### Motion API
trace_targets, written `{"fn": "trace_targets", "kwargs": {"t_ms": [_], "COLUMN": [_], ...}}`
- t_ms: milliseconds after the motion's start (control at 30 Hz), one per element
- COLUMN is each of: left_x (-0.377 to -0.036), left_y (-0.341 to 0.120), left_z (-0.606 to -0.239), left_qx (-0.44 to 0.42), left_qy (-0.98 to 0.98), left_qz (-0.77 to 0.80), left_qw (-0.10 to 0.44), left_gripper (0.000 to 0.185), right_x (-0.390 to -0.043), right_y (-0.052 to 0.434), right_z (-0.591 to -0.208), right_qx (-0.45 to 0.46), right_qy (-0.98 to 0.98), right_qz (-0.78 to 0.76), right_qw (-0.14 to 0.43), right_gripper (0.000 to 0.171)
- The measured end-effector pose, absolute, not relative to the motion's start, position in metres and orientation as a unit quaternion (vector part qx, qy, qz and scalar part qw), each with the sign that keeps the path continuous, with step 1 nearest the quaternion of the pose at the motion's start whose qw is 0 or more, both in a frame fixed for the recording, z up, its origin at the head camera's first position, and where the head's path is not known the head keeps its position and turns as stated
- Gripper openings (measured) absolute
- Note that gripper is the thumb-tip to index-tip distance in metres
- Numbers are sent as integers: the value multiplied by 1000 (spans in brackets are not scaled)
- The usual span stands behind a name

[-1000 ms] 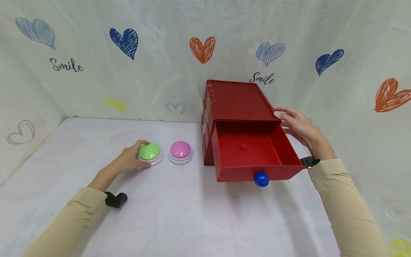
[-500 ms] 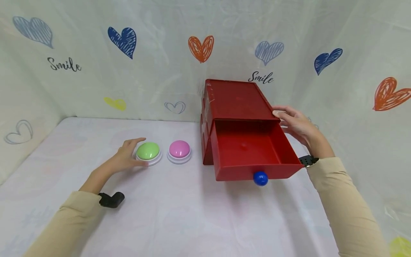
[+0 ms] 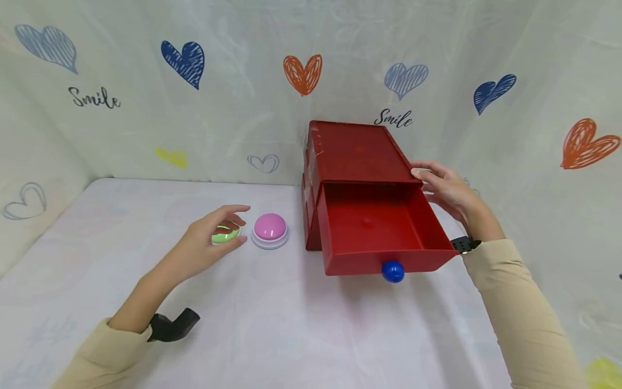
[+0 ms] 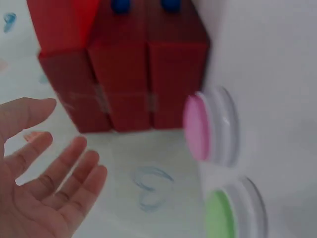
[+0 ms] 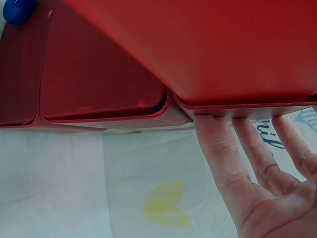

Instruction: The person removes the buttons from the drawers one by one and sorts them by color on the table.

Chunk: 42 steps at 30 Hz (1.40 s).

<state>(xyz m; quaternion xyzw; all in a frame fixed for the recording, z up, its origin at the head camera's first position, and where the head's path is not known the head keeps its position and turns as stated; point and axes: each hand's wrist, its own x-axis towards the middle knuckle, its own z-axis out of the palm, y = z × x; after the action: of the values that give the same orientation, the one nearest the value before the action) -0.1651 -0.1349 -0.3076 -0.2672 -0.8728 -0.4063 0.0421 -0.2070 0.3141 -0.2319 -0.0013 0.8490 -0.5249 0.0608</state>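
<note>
My left hand hovers over a green push button with a white base, partly hiding it. Its fingers are spread and loosely bent, holding nothing; the left wrist view shows the bare palm apart from the buttons. Just right of it sits a pink push button. My right hand rests against the right side of a red drawer cabinet. In the right wrist view, straight fingers touch the cabinet wall. The cabinet's top drawer is pulled out, with a blue knob on its front.
Below the top drawer are closed drawers with blue knobs, seen in the left wrist view. A white cloth covers the table. Behind it hangs a pale curtain printed with hearts.
My left hand has let go of the green button, backed off to the left, then lifted and come over it toward the pink one. The right hand and the drawer stay put.
</note>
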Motion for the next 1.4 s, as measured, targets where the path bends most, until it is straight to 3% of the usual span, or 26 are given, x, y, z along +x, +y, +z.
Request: {"fn": "trace_targets", "kwargs": {"t_ms": [200,600,833,1400], "left_x": [-136,-88,-74,-78], "left_y": [-107,-52,-23,32], "left_z": [-290,-277,-276,-285], "left_qx": [-370,-467,-464,-467], "left_qy": [-813,-765,-787,-828], "left_qz": [-439,-438,-406,-306], "left_qw": [96,69,19,48], "left_gripper": [42,40,44,52], "right_x": [-207,-208,-208,-209], "right_y": [314,313,313,314], "right_z": [-232,-235,-235,-235], "right_qx": [-3,-6,-5,-4], "right_qy": [852,841,839,844], "right_qz": [-521,-538,-541,-533], "right_qw": [58,58,60,57], "right_gripper": [55,51,52,54]}}
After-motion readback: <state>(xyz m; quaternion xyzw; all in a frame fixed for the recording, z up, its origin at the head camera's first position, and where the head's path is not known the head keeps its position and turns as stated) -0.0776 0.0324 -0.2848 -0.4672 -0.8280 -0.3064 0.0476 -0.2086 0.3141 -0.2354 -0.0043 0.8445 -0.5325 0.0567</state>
